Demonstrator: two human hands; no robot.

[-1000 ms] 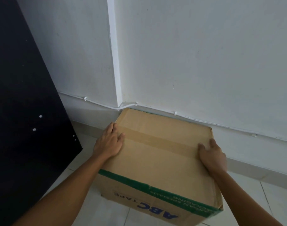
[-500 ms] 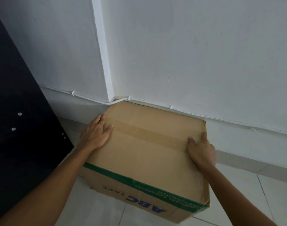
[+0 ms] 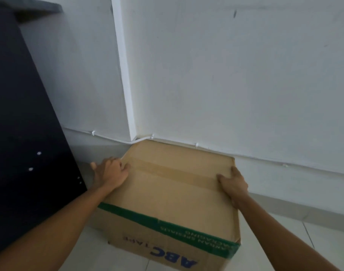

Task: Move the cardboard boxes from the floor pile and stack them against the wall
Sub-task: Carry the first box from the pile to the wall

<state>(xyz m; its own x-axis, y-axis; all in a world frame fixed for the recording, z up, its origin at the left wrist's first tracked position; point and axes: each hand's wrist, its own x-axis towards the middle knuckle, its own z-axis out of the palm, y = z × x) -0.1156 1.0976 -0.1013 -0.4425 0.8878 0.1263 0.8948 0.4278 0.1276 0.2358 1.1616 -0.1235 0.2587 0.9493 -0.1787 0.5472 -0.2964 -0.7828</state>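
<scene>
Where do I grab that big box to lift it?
Take the cardboard box by its left and right sides, coming in from both sides. Its taped top is flat with no handles, and the wall blocks its back.

Only one view is given, taken by a wide-angle camera worn on the head. It is aimed forward and down at a corner where the wall [image 3: 226, 75] meets the floor [image 3: 323, 241]. Everything is seen from close by: the cardboard box [image 3: 167, 196] fills the lower middle, and the left hand [image 3: 110, 174] and right hand [image 3: 233, 182] are framed at arm's length. A dark panel [image 3: 20, 133] is cut off at the left edge.
</scene>
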